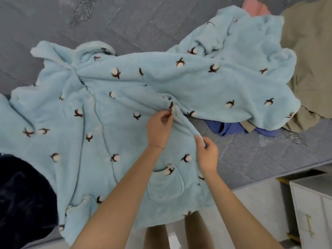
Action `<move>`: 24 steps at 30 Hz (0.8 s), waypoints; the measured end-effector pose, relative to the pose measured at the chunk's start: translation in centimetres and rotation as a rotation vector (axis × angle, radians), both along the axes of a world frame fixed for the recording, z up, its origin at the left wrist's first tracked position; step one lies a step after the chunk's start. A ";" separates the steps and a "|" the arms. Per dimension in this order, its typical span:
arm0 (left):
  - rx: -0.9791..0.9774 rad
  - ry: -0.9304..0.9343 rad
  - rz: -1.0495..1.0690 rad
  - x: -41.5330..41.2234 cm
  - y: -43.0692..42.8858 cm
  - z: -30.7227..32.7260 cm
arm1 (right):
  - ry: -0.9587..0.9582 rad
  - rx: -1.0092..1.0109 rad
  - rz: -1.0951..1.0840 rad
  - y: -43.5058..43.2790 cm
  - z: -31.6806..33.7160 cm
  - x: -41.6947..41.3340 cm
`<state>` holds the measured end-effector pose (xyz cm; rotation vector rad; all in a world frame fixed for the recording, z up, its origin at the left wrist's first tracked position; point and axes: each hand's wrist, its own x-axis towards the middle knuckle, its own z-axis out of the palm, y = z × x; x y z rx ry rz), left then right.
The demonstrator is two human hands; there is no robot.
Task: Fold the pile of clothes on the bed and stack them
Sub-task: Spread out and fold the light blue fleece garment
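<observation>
A light blue fleece robe [100, 105] with brown-and-white cotton-flower dots lies spread across the grey bed [125, 20], front up, pockets near the bed's edge. Its right sleeve stretches toward the upper right over other clothes. My left hand [159, 129] pinches a raised fold of the robe near the armpit. My right hand [207, 153] grips the same fold lower down, at the robe's right side seam. Both forearms reach in from the bottom.
A dark navy garment [23, 200] lies at the lower left. A blue garment [226, 129] peeks from under the sleeve. An olive-tan cloth [310, 56] and a pink piece [255, 6] lie at the right. A white cabinet [312, 209] stands beside the bed.
</observation>
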<state>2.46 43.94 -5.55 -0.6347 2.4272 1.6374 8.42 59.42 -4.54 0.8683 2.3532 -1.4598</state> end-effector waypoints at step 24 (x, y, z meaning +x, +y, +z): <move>-0.785 0.254 -0.377 -8.1 2.9 3.2 | 0.358 0.663 0.735 9.0 4.5 -15.6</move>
